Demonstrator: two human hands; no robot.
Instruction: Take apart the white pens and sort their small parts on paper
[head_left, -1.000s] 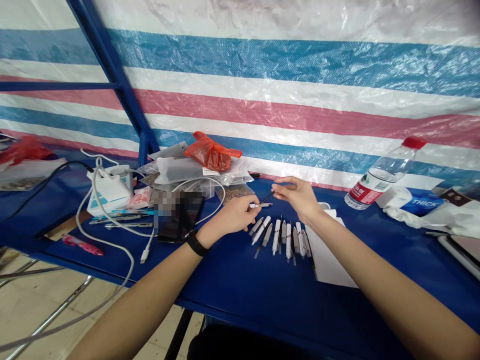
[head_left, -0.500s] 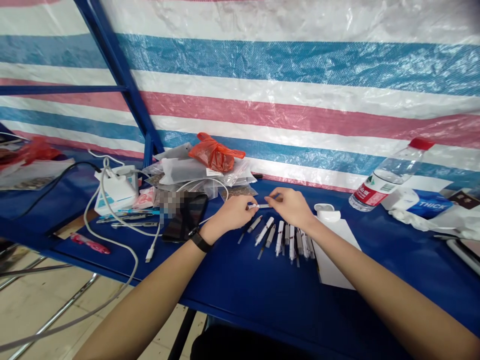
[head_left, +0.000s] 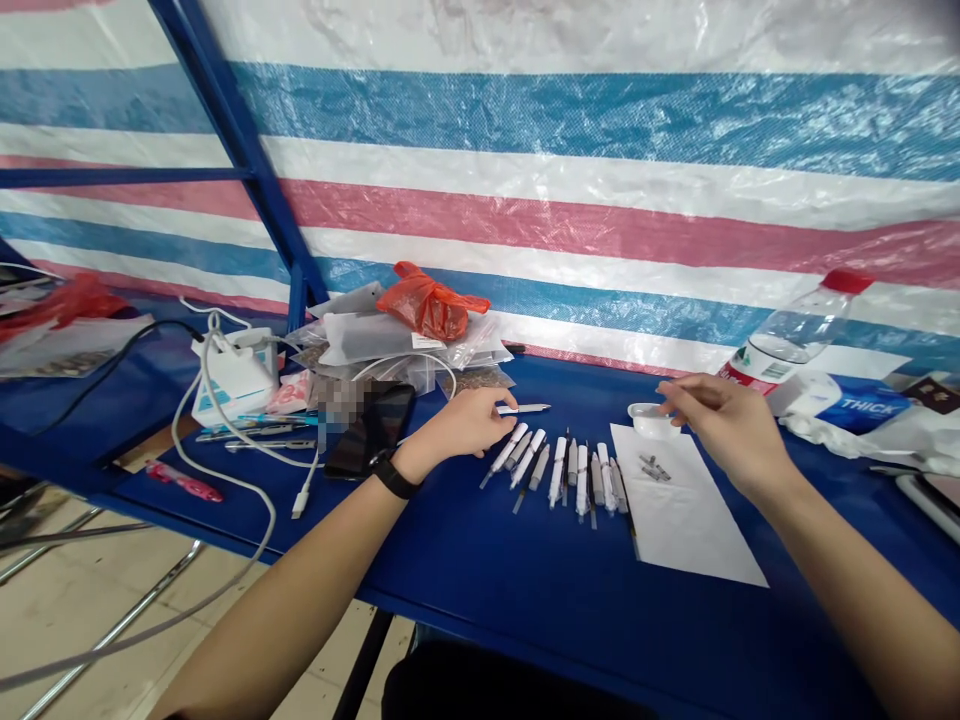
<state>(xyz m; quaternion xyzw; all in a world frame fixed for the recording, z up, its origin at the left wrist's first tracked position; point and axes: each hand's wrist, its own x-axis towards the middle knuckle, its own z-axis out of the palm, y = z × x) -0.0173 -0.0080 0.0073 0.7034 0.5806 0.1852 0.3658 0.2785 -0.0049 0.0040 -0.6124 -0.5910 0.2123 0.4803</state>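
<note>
My left hand (head_left: 480, 420) has its fingers closed around one end of a slim white pen part (head_left: 531, 408), whose pointed end sticks out to the right. Just below it lies a row of disassembled pens: white barrels (head_left: 559, 468), grey grips (head_left: 540, 466) and thin refills (head_left: 519, 500). My right hand (head_left: 709, 425) is over the paper's far end with fingertips pinched, beside a small white open case (head_left: 652, 422). Whatever is in that pinch is too small to make out. Several small clear-and-grey pieces (head_left: 655, 468) rest on the white paper (head_left: 690, 520).
A red-capped water bottle (head_left: 787, 335) and a blue-and-white tissue pack (head_left: 862, 405) stand at the right. Plastic bags (head_left: 360, 340), an orange bag (head_left: 431, 305), a phone (head_left: 375, 430), a charger (head_left: 240, 370), cables and pens (head_left: 184, 482) crowd the left side.
My right hand has left the pen part and moved right to the white case, uncovering the paper and the small pieces. My left hand stays at nearly the same spot.
</note>
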